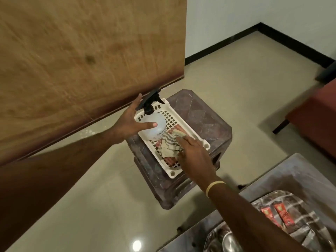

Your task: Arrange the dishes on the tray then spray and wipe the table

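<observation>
My fingers [145,125] on the left hand [130,122] are spread wide around the spray bottle [154,127], thumb laid across its pale rounded belly and the others reaching behind toward the black trigger head [150,99]; I am touching it but have not yet closed a real grip. My right hand [192,153] lies flat and loose on the striped cloth [168,144], fingers resting on the folds, nothing pinched that I can see.

Both things sit in the white slotted basket [181,122] at the centre of the frame, on a dark plastic stool [203,115]. The bottle stands at the basket's upper-left end, the cloth is crumpled just beside it toward the lower right. The wooden table [81,51] fills the upper left; the steel tray [298,202] with red packets [282,216] shows at the lower right.

The bottle looks like thin smooth plastic, probably part full, so I judge it moderately heavy low down and a little slippery on the round body. The narrow neck under the trigger seems the surer hold, and it puts a finger ready on the lever. The cloth is soft and limp, nearly weightless; bunching it in the middle should lift it whole without snagging the basket's slots.
</observation>
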